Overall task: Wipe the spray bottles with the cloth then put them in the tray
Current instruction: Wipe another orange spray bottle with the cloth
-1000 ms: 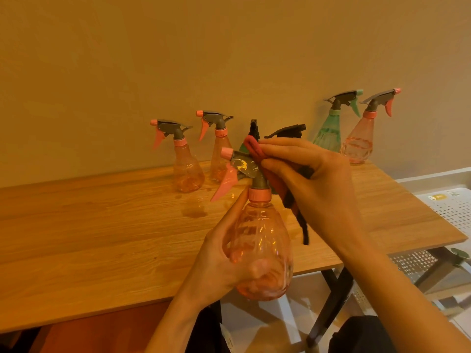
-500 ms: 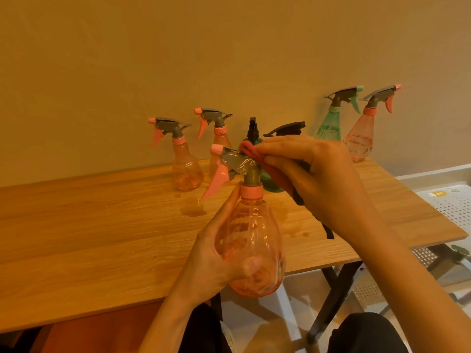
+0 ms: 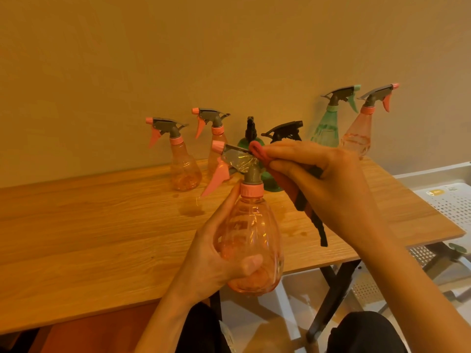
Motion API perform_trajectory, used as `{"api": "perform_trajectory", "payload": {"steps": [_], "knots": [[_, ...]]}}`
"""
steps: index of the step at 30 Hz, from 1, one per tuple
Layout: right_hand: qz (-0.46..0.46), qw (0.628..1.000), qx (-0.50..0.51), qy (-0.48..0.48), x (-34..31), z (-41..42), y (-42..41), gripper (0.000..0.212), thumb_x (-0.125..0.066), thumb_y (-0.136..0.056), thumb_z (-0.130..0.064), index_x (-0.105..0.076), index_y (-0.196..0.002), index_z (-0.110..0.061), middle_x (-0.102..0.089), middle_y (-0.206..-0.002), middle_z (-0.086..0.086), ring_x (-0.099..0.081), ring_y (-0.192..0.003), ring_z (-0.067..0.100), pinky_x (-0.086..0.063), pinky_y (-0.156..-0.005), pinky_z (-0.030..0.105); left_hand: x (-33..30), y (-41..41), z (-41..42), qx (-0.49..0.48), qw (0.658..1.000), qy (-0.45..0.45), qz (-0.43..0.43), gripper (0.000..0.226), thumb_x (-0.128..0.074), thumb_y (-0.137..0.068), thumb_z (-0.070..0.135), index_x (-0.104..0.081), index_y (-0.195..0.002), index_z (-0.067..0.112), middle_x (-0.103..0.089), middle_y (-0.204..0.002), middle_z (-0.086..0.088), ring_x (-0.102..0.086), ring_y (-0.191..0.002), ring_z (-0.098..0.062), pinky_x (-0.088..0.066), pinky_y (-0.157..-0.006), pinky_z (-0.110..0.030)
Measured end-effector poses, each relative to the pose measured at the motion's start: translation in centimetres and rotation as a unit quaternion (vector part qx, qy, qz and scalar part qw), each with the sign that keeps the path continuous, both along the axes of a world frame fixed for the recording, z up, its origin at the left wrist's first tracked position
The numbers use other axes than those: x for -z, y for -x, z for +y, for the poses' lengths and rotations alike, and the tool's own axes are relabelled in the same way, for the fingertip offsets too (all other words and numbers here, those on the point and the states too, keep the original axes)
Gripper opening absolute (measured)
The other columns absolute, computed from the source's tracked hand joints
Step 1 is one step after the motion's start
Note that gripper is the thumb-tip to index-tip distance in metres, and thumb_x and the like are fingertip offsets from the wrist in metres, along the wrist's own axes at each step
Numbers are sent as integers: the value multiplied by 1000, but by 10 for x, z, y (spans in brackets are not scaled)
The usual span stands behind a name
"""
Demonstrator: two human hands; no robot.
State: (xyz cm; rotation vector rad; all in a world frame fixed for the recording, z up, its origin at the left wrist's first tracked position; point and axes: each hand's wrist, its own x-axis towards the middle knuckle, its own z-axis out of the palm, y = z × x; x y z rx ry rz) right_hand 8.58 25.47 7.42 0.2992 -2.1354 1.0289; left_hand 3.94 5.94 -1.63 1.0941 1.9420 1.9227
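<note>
My left hand (image 3: 211, 263) grips the round body of a pink spray bottle (image 3: 252, 240), held upright above the table's front edge. Its grey head (image 3: 239, 161) with pink nozzle and trigger points left. My right hand (image 3: 328, 184) pinches a red and black cloth (image 3: 300, 197) and presses its folded end against the back of the grey head. The cloth's tail hangs below my palm. A white perforated tray (image 3: 451, 202) sits low at the right, beyond the table.
Along the wall on the wooden table (image 3: 89, 233) stand two pink bottles (image 3: 182, 159), a dark green bottle (image 3: 251, 135), a black-headed one (image 3: 283, 131), a light green bottle (image 3: 328, 123) and another pink one (image 3: 362, 133). Wet marks dot the tabletop.
The bottle has shifted slightly left and down in view. My right hand has slid the cloth along the back of the spray head.
</note>
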Motion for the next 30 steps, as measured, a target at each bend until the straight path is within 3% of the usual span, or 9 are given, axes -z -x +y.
{"api": "perform_trajectory", "payload": {"steps": [6,9,12,15,17,19,22,25,30], "knots": [[10,1000,-6,-6,-10,-9,3,30,-66,-92,-13,-66,-119,-26,-65,-112,-20,-62,-110,0,-51,-90,13,-1,-1,4,11,1000,11,-4,104,-87,-64,27,-33,-152,37,-56,-146,14,-55,-135,-9,-48,-99,-17],[22,1000,6,-10,-5,-8,1,31,-64,-91,-17,-65,-120,-27,-63,-114,-24,-60,-112,-2,-50,-94,15,-3,-2,5,10,1000,-11,-21,105,-91,-65,44,-34,-153,43,-56,-147,8,-56,-135,-14,-50,-99,-21],[7,997,7,77,6,-4,-6,33,-68,-92,-7,-67,-114,-32,-64,-102,-34,-63,-102,-13,-48,-85,7,-4,-3,5,1,999,-17,-28,100,-89,-66,50,-37,-151,48,-57,-146,11,-57,-133,-13,-51,-98,-21],[32,987,19,154,16,-5,-11,33,-67,-91,-4,-69,-111,-31,-69,-94,-32,-66,-92,-11,-48,-76,5,-5,-3,5,-6,999,-34,-42,97,-91,-63,52,-41,-146,53,-60,-142,11,-58,-132,-13,-53,-95,-22],[70,989,55,114,22,-10,-10,32,-67,-92,-4,-68,-119,-20,-69,-110,-20,-66,-102,-6,-49,-84,8,-7,-3,7,-1,998,-36,-47,93,-91,-62,53,-44,-143,58,-61,-140,11,-59,-131,-14,-54,-94,-23],[106,990,94,1,31,-15,-5,31,-67,-93,-5,-69,-124,-13,-68,-123,-5,-64,-116,9,-50,-96,19,-9,-4,9,6,998,-36,-54,89,-90,-64,53,-46,-140,61,-62,-140,9,-60,-130,-16,-54,-94,-24],[129,974,123,-141,40,-18,2,33,-57,-94,-12,-69,-125,-6,-65,-132,7,-58,-126,27,-44,-108,25,-9,-7,9,13,997,-42,-71,95,-88,-67,53,-40,-148,48,-61,-142,9,-59,-131,-16,-53,-96,-25],[140,966,138,-171,44,-14,4,35,-56,-93,-9,-68,-125,-5,-64,-133,10,-56,-128,30,-43,-110,31,-10,-9,7,23,994,-42,-96,106,-89,-66,53,-32,-153,36,-62,-141,9,-59,-131,-15,-53,-95,-24],[127,969,159,-141,47,-12,2,41,-70,-87,5,-67,-127,-6,-64,-134,8,-56,-130,28,-47,-108,36,-13,-9,6,21,993,-28,-117,106,-89,-63,55,-31,-150,36,-64,-136,15,-61,-127,-9,-54,-93,-20]]}}
